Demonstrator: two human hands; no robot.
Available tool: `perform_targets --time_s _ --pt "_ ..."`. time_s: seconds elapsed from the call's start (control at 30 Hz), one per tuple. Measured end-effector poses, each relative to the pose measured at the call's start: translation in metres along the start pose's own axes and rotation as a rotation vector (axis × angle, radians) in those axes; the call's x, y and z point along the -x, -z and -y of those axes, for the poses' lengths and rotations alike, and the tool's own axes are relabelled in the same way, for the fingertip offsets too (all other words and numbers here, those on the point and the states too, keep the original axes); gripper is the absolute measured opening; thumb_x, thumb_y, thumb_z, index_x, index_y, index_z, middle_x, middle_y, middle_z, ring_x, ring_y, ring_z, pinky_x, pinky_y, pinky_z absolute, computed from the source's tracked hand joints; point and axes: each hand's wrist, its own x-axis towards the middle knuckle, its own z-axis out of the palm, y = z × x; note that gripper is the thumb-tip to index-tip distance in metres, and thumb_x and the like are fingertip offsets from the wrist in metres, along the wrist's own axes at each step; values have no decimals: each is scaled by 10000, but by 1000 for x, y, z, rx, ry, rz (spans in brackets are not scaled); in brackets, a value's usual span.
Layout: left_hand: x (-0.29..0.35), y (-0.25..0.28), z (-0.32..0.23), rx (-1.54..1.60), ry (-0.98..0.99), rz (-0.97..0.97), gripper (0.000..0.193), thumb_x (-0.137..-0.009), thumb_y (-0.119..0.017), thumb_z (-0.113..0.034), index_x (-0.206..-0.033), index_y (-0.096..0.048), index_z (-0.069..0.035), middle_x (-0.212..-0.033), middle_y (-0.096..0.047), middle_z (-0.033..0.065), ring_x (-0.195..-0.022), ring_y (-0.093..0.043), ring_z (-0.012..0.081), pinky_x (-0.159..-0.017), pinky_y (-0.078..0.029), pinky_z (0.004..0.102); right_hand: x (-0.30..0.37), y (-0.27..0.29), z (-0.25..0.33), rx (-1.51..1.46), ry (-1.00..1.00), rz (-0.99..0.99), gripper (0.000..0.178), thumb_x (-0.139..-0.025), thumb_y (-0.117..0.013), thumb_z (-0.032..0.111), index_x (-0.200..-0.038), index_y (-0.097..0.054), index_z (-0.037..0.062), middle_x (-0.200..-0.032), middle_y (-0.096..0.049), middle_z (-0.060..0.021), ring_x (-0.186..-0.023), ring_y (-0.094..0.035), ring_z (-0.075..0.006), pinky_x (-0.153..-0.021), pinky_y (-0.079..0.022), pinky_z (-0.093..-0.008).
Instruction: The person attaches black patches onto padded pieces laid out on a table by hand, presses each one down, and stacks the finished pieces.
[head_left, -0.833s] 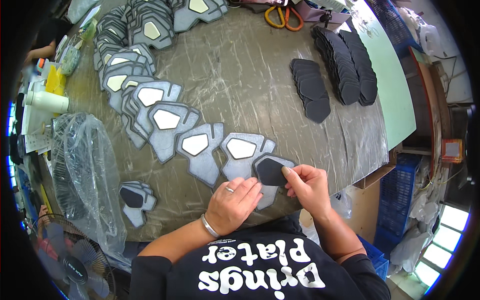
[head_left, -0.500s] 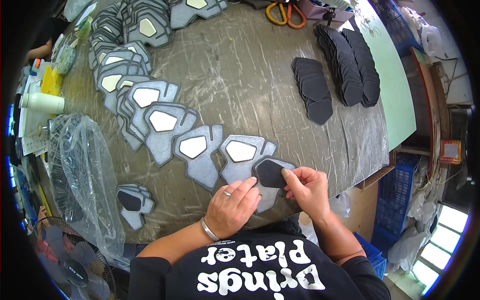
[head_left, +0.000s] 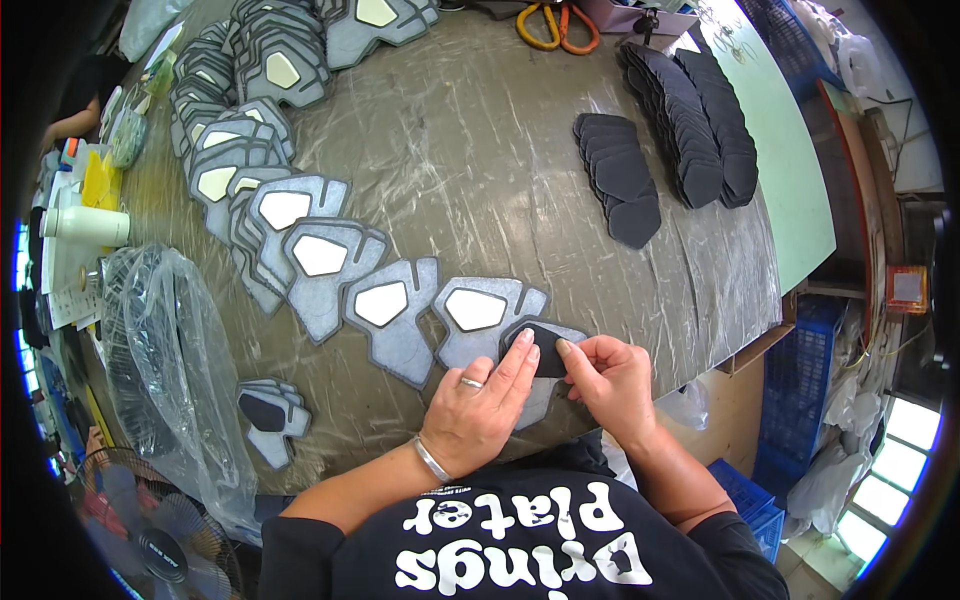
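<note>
A black five-sided patch lies on a grey cut-out piece near the table's front edge. My right hand pinches the patch's right edge between thumb and forefinger. With fingers stretched out, my left hand presses on the patch's left part and hides some of it. Just behind is a grey piece with a white pentagon panel, partly covered by the worked piece. Further left, more grey pieces with white panels overlap in a curved row.
Black patches are fanned out in overlapping rows at the right. A small stack of grey pieces, the top one black-patched, lies front left. Orange-handled scissors rest at the back. A clear plastic bag and a fan stand left.
My left fingers have moved up and right onto the black patch, from beside its lower left edge. The right hand keeps its pinch on the patch's edge.
</note>
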Motion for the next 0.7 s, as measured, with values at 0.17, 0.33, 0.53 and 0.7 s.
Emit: perform_targets --time_s 0.17,0.33,0.53,0.7 --pt "-3 -2 -4 -124 -17 36 458 -803 -676 -138 -1247 -633 -34 -1394 -581 53 -857 -525 166 -684 -418 296 -6 9 9 547 270 -47 366 -838 -786 291 -662 -665 -6 -528 -617 -108 -436 -597 -218 -450 -452 -334" --pt "-2 -2 -5 -106 12 11 530 -765 -685 -145 -1291 -625 -120 -1421 -554 25 -847 -507 174 -675 -407 301 -8 18 3 649 306 -92 450 -801 -799 393 -588 -640 30 -492 -579 -122 -448 -591 -304 -462 -466 -371" --pt "-1 -2 -2 -154 -11 72 593 -814 -659 -206 -1396 -557 -158 -1469 -505 25 -877 -509 173 -697 -406 297 7 13 -7 680 374 -113 266 -839 -757 312 -943 -705 73 -932 -712 -106 -730 -689 -240 -635 -517 -366" --pt "2 -4 -7 -141 21 52 585 -780 -678 -176 -1358 -593 -149 -1456 -510 24 -922 -490 198 -785 -403 336 35 8 -37 1007 833 62 638 -852 -701 367 -1393 -523 79 -1503 -447 -95 -1401 -399 -256 -1142 -266 -483"
